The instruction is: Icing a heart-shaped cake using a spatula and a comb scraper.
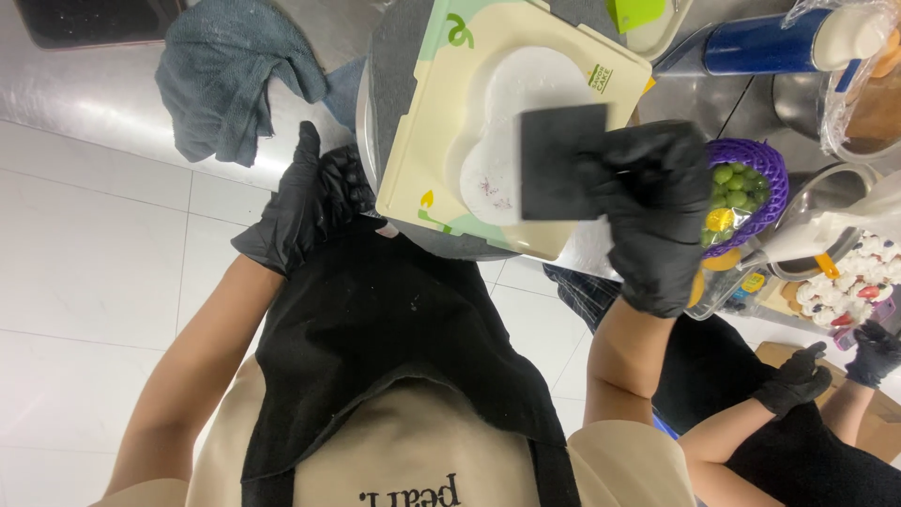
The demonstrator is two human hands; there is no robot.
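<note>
one white heart-shaped cake (507, 122) sits on a cream square board (441, 113) atop a grey turntable (394, 56) at the edge of the steel desk (94, 103), and one flat black scraper (563, 161) lies against the cake's right side, its long edge running across the heart, pinched in the closed fingers (631, 169) of the gloved right hand (657, 216). the gloved left hand (310, 202) is curled at the turntable's left rim, so the right hand is nearer the cake. outward lie one grey cloth (225, 75), one purple-netted grape bunch (741, 192), and a co-worker's two gloved hands (798, 380).
</note>
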